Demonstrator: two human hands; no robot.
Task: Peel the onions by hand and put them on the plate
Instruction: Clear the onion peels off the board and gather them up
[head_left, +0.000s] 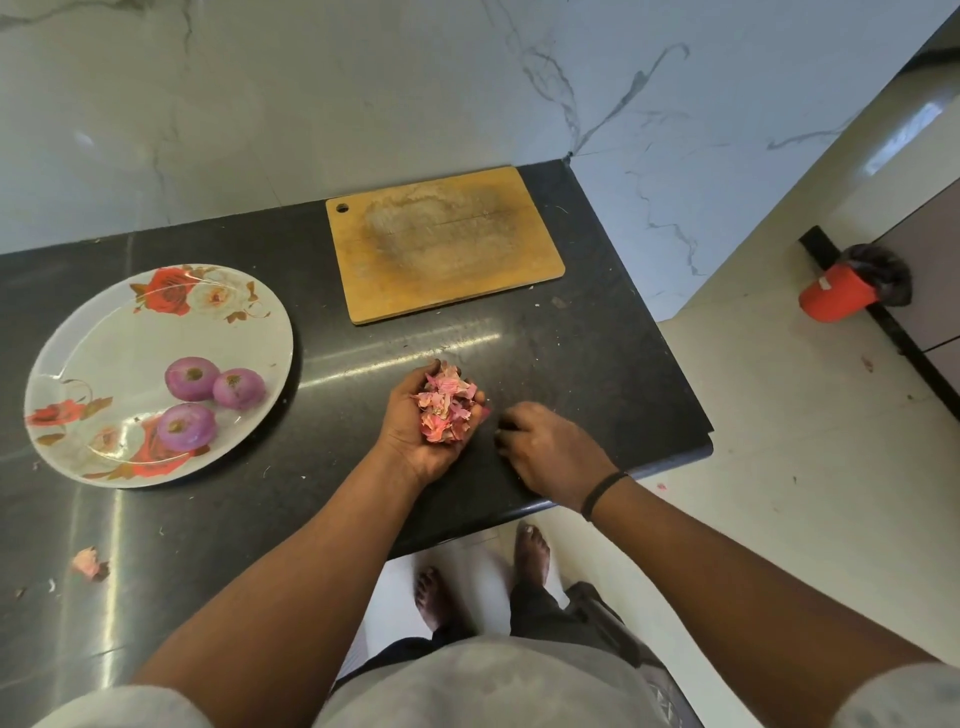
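While three peeled onions lie on the plate (83, 338), the left hand (415, 426) is turned palm up over the dark surface (571, 338) and cups a heap of pink onion skins (445, 408), its fingers curled round the pile. Just to its right, the right hand (550, 449) rests palm down on the surface with its fingers bent under; whether they pinch anything cannot be told. A dark band (600, 493) circles that wrist.

The plate is white with red rose prints and sits at the left side of the surface. Two of the onions touch each other near the plate's middle: one purple onion (192, 378) on the left and a second onion (239, 388) on its right. A third onion (186, 426) lies just in front of them, closer to the person.

Behind the hands, a worn wooden cutting board (444, 244) lies flat near the marble wall (363, 93), well apart from the plate. A loose scrap of skin (87, 562) lies on the surface near its front left, with a few tiny flecks around it.

Beyond the surface's right edge, on the pale floor (779, 467), a red container (836, 293) lies tipped beside a dark bag. The person's bare feet show below the surface's edge.
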